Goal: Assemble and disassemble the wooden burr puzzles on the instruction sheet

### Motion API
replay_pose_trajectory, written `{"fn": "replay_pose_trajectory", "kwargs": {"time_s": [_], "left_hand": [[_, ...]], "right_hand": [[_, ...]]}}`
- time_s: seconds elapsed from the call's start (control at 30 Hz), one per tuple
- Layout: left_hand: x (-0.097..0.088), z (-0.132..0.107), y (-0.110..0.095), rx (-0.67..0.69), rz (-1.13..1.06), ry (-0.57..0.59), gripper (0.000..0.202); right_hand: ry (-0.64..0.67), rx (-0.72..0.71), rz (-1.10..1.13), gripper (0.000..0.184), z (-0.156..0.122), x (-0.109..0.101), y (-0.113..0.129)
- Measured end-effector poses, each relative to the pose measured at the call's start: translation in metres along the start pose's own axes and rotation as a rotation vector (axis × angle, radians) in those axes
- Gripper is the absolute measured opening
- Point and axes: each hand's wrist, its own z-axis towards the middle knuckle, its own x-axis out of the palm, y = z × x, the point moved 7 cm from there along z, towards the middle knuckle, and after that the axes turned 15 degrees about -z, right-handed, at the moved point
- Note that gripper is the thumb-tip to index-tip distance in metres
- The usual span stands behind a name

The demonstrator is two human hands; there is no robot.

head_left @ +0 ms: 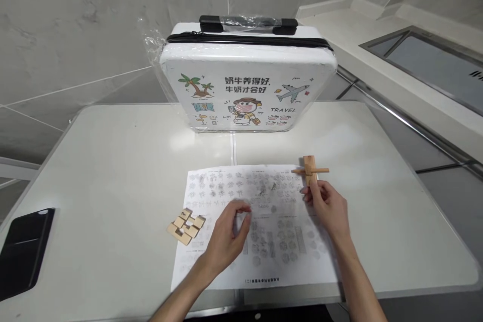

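Your right hand (329, 207) pinches crossed wooden blocks (309, 165), lower end hidden; left hand (228, 231) loosely open over paper (271, 236), small print blurred.

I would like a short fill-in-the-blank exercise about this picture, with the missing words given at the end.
The joined wooden pieces are held in the person's ____ hand.
In the picture, the other wooden pieces lie across the ____ edge of the printed sheet.
The English word on the white suitcase is ____.
The suitcase's handle is coloured ____.

Missing words: right; left; TRAVEL; black.
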Motion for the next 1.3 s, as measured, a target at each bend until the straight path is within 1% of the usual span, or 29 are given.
{"fn": "replay_pose_trajectory", "kwargs": {"time_s": [0.17,0.4,0.7,0.83,0.93,0.97,1.07,1.17,1.23,1.3], "left_hand": [[0.0,0.0,0.003,0.0,0.018,0.01,0.021],[0.001,0.0,0.001,0.013,0.037,0.024,0.021],[0.003,0.0,0.005,0.024,0.085,0.052,0.021],[0.003,-0.001,-0.002,0.089,0.098,0.089,0.017],[0.003,-0.005,-0.014,0.198,0.156,0.146,0.018],[0.002,-0.008,-0.019,0.246,0.186,0.161,0.018],[-0.007,-0.02,-0.031,0.392,0.307,0.176,0.022],[-0.026,-0.033,-0.038,0.506,0.471,0.144,0.027],[-0.045,-0.041,-0.042,0.567,0.585,0.058,0.029],[-0.068,-0.048,-0.045,0.584,0.677,-0.098,0.036]], "right_hand": [[-0.047,-0.022,-0.089,0.062,0.003,0.0,0.004],[-0.063,-0.003,-0.122,0.059,0.009,-0.002,0.005],[-0.084,-0.005,-0.16,0.053,0.012,-0.003,0.0],[-0.116,0.012,-0.151,0.052,-0.003,-0.013,-0.003],[-0.128,0.035,-0.094,0.052,-0.025,-0.018,-0.005],[-0.096,0.036,-0.031,0.054,-0.034,-0.016,-0.006],[0.085,0.001,0.166,0.053,-0.06,0.002,-0.003],[0.165,-0.036,0.215,0.044,-0.081,0.017,-0.001],[0.202,-0.06,0.221,0.041,-0.089,0.026,0.0],[0.216,-0.082,0.205,0.039,-0.093,0.033,-0.001]]}}
